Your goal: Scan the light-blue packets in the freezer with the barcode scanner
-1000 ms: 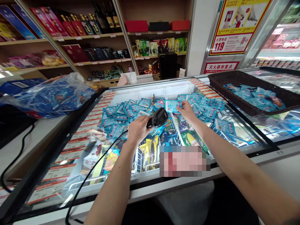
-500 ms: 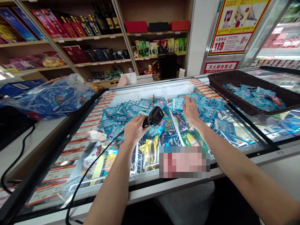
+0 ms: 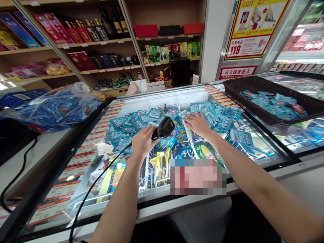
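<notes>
My left hand is wrapped round the handle of a black handheld barcode scanner, its head tilted towards the right over the glass top of a display freezer. A black cable trails from it to the lower left. My right hand is open, fingers spread and pointing left, with its fingertips at the edge of small blue packets. One blue packet lies just beyond those fingers. Two heaps of such packets, a left one and a right one, lie on the glass.
On the right stands a dark brown basket with more blue packets inside. A clear plastic bag full of blue packets sits at the left. Wire baskets of ice creams show below the glass. Stocked shelves line the back.
My right hand has shifted left and its fingers have spread off a blue packet, which now lies further left. The scanner in my left hand has moved slightly left and down.
</notes>
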